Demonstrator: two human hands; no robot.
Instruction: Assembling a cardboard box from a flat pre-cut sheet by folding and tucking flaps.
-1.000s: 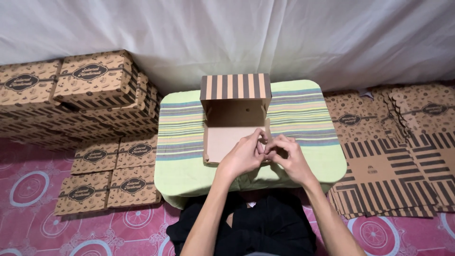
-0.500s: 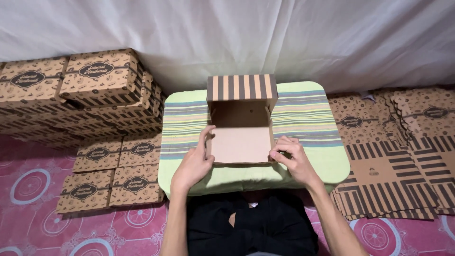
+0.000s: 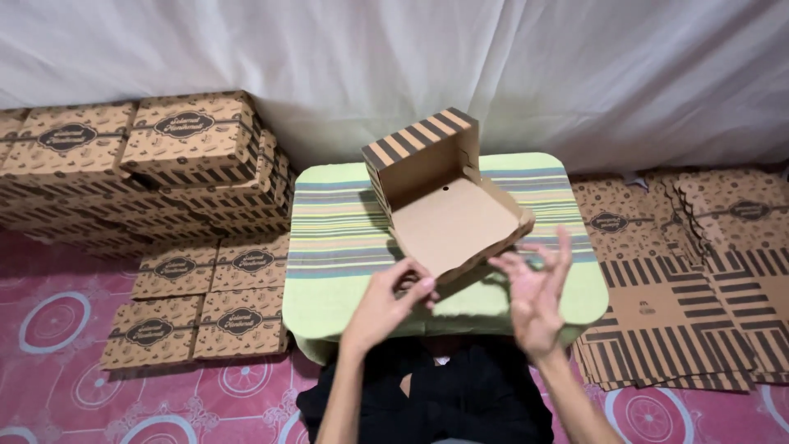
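Cardboard box stacks (image 3: 164, 164) beside table (image 3: 329, 247)

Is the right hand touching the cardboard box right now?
Apart. The head view shows the right hand open with fingers spread, a strip of green cloth visible between it and the cardboard box; the left hand grips the box's front corner.

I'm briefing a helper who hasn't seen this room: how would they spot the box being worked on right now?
Find the small table with the green striped cloth in front of the white curtain. On it sits the open cardboard box, lifted at its near edge by the left hand. Unlike the closed boxes stacked to the left and the flat blanks on the right, its striped lid stands up.
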